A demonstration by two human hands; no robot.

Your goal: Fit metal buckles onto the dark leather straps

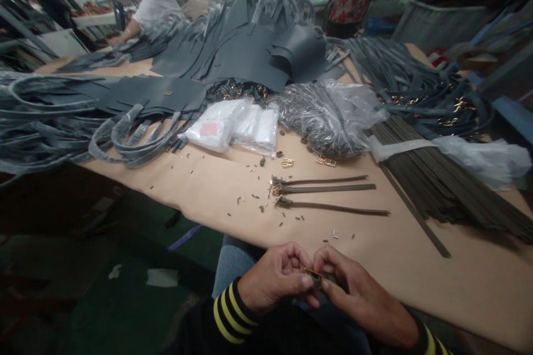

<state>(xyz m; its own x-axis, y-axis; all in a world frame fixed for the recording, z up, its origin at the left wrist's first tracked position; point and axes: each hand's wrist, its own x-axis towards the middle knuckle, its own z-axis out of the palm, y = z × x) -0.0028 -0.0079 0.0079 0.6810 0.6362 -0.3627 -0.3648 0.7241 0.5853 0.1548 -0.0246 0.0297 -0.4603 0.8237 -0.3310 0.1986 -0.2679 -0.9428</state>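
Note:
Just below the table's front edge, my left hand (278, 278) and my right hand (352, 283) meet, fingers pinched from both sides on a small gold buckle (313, 273). A dark piece is in the buckle, but the fingers partly hide it. Beyond my hands, three dark straps (328, 189) lie side by side, with gold buckles (276, 189) at their left ends. Small dark bits (262, 208) are scattered around them. Loose gold buckles (287, 163) rest farther back.
White plastic packets (216, 125) and a clear bag of dark pieces (320, 116) stand mid-table. A stack of long dark strips (441, 177) lies right. Behind are dark panels (250, 50), wrapped handles (137, 138) and belts with gold hardware (416, 83). A person (156, 3) works at far left.

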